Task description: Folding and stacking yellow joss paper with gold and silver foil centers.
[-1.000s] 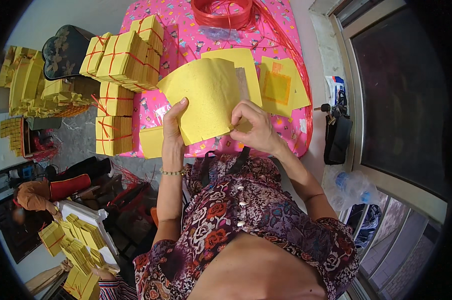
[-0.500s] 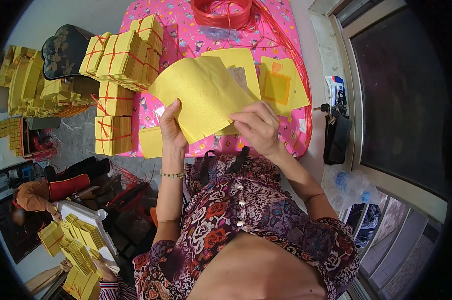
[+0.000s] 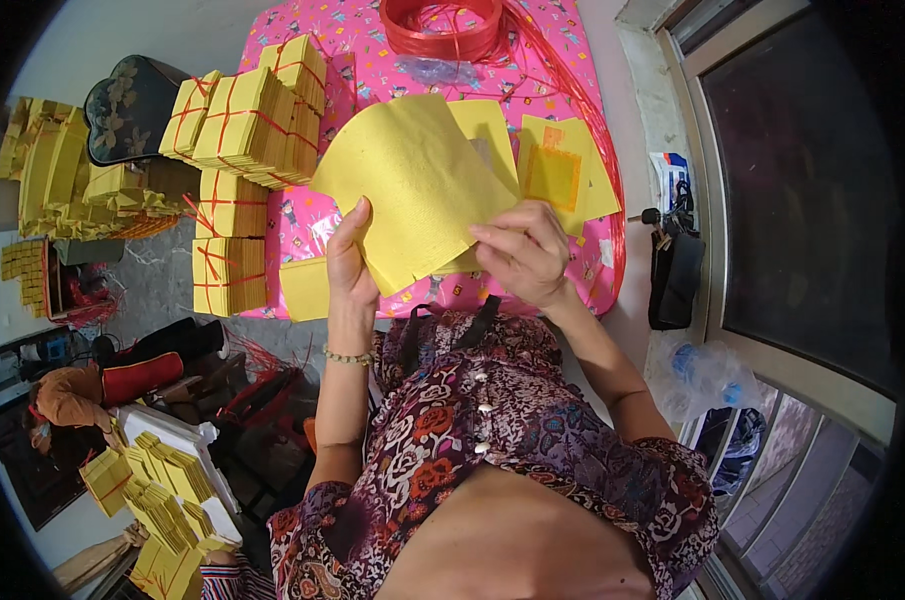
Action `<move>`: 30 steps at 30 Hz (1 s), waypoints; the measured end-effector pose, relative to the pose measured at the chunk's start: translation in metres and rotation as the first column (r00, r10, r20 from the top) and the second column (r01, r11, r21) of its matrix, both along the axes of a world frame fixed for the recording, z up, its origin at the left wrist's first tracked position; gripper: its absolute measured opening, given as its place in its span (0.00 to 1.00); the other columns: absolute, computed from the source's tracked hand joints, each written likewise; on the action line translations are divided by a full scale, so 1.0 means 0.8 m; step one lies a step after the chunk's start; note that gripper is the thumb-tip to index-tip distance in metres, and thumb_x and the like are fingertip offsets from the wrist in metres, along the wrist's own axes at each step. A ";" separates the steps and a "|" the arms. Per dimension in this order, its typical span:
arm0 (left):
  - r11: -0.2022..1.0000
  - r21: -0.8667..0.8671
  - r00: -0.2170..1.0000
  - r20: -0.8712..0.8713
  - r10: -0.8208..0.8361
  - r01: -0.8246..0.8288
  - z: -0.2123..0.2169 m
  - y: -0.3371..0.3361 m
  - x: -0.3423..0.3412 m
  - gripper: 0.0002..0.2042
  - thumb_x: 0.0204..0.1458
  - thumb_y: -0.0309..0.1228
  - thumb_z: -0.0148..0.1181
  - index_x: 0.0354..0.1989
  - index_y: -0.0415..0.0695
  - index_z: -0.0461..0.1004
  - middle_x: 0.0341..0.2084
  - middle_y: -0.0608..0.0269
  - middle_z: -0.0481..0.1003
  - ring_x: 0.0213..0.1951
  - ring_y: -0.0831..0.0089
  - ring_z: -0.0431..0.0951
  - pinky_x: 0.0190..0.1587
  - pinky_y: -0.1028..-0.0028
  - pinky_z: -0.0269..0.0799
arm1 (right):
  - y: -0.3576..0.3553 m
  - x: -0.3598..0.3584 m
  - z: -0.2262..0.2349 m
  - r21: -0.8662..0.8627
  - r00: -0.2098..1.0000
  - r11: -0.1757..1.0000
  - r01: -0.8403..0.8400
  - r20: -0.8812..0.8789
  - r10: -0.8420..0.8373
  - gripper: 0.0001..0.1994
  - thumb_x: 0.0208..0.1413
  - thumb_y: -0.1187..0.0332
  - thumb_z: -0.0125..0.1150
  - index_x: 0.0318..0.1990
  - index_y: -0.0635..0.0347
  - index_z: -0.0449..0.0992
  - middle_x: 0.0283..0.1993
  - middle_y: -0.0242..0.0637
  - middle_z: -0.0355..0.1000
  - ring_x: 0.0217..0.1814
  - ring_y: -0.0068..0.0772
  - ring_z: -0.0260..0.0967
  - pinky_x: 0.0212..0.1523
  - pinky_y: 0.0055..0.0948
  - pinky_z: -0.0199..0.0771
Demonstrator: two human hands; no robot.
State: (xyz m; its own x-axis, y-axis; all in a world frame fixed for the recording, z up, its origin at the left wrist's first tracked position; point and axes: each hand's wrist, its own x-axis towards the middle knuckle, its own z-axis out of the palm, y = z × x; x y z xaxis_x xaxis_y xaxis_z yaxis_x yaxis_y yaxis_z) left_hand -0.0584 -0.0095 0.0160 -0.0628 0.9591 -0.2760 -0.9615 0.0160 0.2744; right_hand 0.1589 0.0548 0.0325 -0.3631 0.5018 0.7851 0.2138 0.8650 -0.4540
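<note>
Holding yellow sheet (image 3: 417, 185) up off pink tabletop (image 3: 592, 270): your left hand (image 3: 350, 262) pinches lower edge, right hand (image 3: 520, 250) fingers closed on right edge, keeping it taut; tied bundles (image 3: 247, 120) left.

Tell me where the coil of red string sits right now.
In the head view, the coil of red string lies at the far end of the pink tablecloth, top centre of the picture, beyond the yellow sheet held in both hands.

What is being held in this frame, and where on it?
A yellow paper sheet: the left hand grips its lower left edge, the right hand pinches its lower right edge.
</note>
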 end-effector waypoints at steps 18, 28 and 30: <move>0.987 -0.015 0.628 -0.770 -0.113 0.159 0.028 0.009 -0.015 0.26 0.50 0.30 0.64 0.57 0.38 0.63 0.48 0.60 0.72 0.48 0.72 0.72 0.50 0.72 0.69 | 0.091 0.011 -0.030 -0.856 0.873 0.170 -0.488 -0.477 0.105 0.33 0.64 0.46 0.37 0.63 0.69 0.58 0.64 0.41 0.58 0.67 0.28 0.52 0.67 0.29 0.47; 0.974 0.032 0.243 -0.970 -0.023 0.223 -0.026 0.054 -0.044 0.16 0.53 0.32 0.63 0.48 0.41 0.71 0.36 0.67 0.76 0.35 0.82 0.72 0.36 0.79 0.68 | 0.105 0.018 -0.013 -0.655 0.942 0.728 -0.201 -0.334 -0.041 0.12 0.64 0.61 0.50 0.36 0.62 0.66 0.31 0.23 0.59 0.34 0.13 0.53 0.36 0.18 0.58; 0.996 -0.030 0.303 -0.951 -0.056 0.090 -0.047 0.055 -0.037 0.16 0.54 0.33 0.62 0.49 0.41 0.70 0.36 0.67 0.76 0.35 0.82 0.73 0.36 0.79 0.69 | 0.103 0.017 -0.022 -0.641 0.943 0.742 -0.198 -0.331 -0.034 0.12 0.64 0.63 0.50 0.41 0.64 0.68 0.35 0.27 0.66 0.37 0.15 0.60 0.39 0.18 0.62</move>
State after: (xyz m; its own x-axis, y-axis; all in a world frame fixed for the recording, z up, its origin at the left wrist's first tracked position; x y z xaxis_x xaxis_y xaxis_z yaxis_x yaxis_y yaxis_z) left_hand -0.0878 0.0343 -0.0217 -0.1949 0.9794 -0.0536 -0.0296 0.0487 0.9984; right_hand 0.1722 0.1369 0.0151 -0.2325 0.9104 0.3422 -0.0908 0.3300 -0.9396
